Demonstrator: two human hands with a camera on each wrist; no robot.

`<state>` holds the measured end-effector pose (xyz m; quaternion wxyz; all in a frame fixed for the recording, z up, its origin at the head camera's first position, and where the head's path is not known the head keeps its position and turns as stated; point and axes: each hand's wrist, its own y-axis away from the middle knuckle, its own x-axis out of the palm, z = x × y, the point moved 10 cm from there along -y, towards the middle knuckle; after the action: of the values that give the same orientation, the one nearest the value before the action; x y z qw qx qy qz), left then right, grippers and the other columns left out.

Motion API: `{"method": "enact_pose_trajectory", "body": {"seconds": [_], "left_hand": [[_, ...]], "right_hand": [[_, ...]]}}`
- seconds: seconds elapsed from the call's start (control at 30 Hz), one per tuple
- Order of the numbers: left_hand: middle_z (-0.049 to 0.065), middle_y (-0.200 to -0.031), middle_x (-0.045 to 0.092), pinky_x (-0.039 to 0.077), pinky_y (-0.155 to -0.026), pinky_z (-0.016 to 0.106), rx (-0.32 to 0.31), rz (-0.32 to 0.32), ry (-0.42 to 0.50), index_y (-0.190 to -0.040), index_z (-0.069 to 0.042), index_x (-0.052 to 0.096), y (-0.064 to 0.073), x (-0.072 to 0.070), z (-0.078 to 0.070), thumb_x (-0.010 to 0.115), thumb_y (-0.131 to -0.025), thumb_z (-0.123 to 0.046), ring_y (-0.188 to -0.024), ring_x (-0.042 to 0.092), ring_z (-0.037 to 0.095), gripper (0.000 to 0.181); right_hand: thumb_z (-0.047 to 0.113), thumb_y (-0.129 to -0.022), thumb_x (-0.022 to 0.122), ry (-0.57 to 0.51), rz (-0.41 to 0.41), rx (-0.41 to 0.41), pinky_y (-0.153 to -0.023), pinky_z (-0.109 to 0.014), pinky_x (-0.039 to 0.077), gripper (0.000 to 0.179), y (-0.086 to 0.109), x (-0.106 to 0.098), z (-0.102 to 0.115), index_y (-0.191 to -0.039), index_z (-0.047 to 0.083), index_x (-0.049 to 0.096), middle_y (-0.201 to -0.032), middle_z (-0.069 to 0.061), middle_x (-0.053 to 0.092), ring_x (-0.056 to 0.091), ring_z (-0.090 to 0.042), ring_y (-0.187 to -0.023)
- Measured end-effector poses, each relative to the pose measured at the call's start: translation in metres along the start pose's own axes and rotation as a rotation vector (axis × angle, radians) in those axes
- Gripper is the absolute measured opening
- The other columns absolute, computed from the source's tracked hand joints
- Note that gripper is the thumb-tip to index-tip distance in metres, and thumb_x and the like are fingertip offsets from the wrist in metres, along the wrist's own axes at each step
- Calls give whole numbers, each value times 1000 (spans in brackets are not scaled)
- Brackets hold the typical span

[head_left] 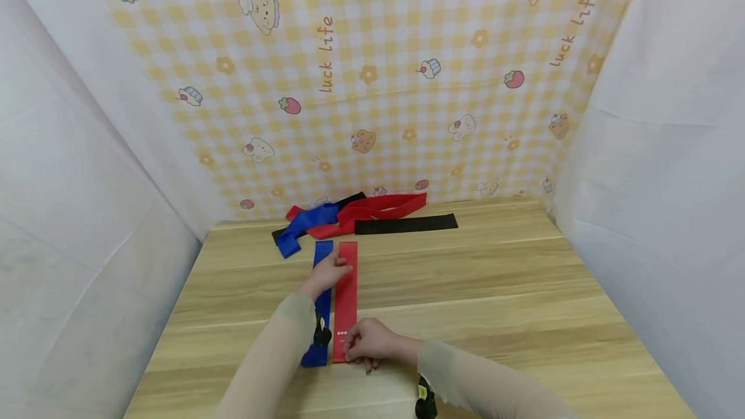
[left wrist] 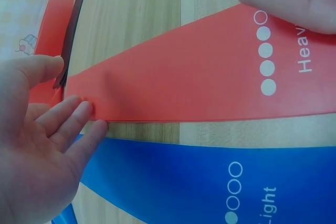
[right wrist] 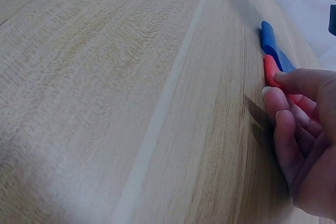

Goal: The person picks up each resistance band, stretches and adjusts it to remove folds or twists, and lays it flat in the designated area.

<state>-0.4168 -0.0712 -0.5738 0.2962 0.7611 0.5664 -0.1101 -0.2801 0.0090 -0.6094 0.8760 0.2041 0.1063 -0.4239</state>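
A red resistance band (head_left: 346,296), printed "Heav…" with a row of dots in the left wrist view, lies lengthwise on the table. Beside it on the left runs a blue resistance band (left wrist: 173,177) marked "Light". My left hand (head_left: 327,273) reaches over the blue band, and its extended fingers touch the red band's edge near the far end, thumb raised. At the near end, my right hand (head_left: 375,340) pinches the red band between thumb and index finger, as the right wrist view shows. The other right fingers curl loosely beneath.
At the back of the wooden table (head_left: 495,290) lies a loose pile with a crumpled blue band (head_left: 317,217), a looped red band (head_left: 401,202) and a straight black band (head_left: 407,225). A patterned cloth (head_left: 372,96) hangs behind, with white sheets on both sides.
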Motion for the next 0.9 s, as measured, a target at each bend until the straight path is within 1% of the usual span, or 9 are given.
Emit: {"method": "enact_pose_trajectory", "body": {"seconds": [0.1, 0.17, 0.43, 0.5, 0.6, 0.67, 0.73, 0.83, 0.9], "left_hand": [[18, -144, 45, 37, -104, 49, 10, 11, -10, -151, -4, 28, 0, 3, -1, 58, -98, -25, -133, 41, 35, 65], [20, -144, 44, 38, -104, 49, 35, 22, -19, -149, -2, 34, 1, 5, -4, 58, -98, -23, -132, 41, 36, 60], [19, -140, 50, 40, -102, 47, 86, 19, -84, -141, 1, 46, -1, 2, -10, 59, -97, -21, -129, 45, 35, 51], [20, -138, 51, 40, -101, 48, 92, 25, -97, -139, 1, 48, -2, 1, -10, 59, -97, -21, -128, 46, 36, 49], [19, -136, 53, 42, -100, 48, 98, 25, -117, -137, 1, 51, -3, 0, -10, 59, -97, -22, -126, 48, 35, 46], [19, -134, 54, 43, -99, 47, 103, 18, -127, -135, 0, 53, -3, -2, -11, 58, -98, -22, -124, 49, 35, 44], [17, -133, 56, 43, -99, 47, 109, 6, -130, -134, -1, 55, -4, -3, -12, 58, -98, -22, -123, 50, 34, 42], [16, -130, 57, 44, -97, 47, 125, -16, -130, -132, -1, 57, -4, -4, -15, 57, -98, -21, -121, 51, 34, 39], [16, -129, 58, 44, -96, 47, 123, -31, -122, -131, -2, 58, -4, -4, -17, 57, -98, -20, -119, 52, 33, 38]], "right_hand": [[6, -81, 75, 17, -3, -5, -32, -22, 40, 16, 0, -1, -1, -71, 16, 67, -48, 1, 56, 48, -7, -32], [6, -80, 75, 37, -6, -12, -31, -23, 41, 17, 0, -1, 0, -71, 16, 66, -46, 2, 54, 47, -7, -31], [6, -81, 74, 136, 2, -61, -33, -25, 43, 18, 7, -1, 11, -75, 17, 63, -48, 5, 51, 46, -6, -32], [6, -82, 74, 134, 22, -63, -34, -25, 44, 16, 8, -1, 12, -78, 17, 63, -50, 4, 52, 47, -7, -34], [7, -83, 73, 76, 39, -64, -37, -24, 46, 10, 9, -7, 8, -83, 14, 66, -55, 2, 56, 50, -9, -39], [9, -85, 71, 36, 35, -59, -41, -25, 47, 5, 10, -19, 3, -88, 12, 68, -61, 0, 61, 53, -10, -44], [10, -88, 67, 5, 0, -65, -44, -25, 48, 4, 9, -39, -2, -91, 9, 69, -68, -2, 64, 55, -12, -50], [10, -91, 61, 17, -89, -60, -50, -26, 48, 10, 6, -83, -12, -95, 3, 68, -76, -4, 65, 56, -12, -57], [9, -92, 60, 45, -180, -51, -52, -26, 48, 12, 6, -116, -20, -97, 1, 67, -79, -4, 65, 57, -13, -60]]}}
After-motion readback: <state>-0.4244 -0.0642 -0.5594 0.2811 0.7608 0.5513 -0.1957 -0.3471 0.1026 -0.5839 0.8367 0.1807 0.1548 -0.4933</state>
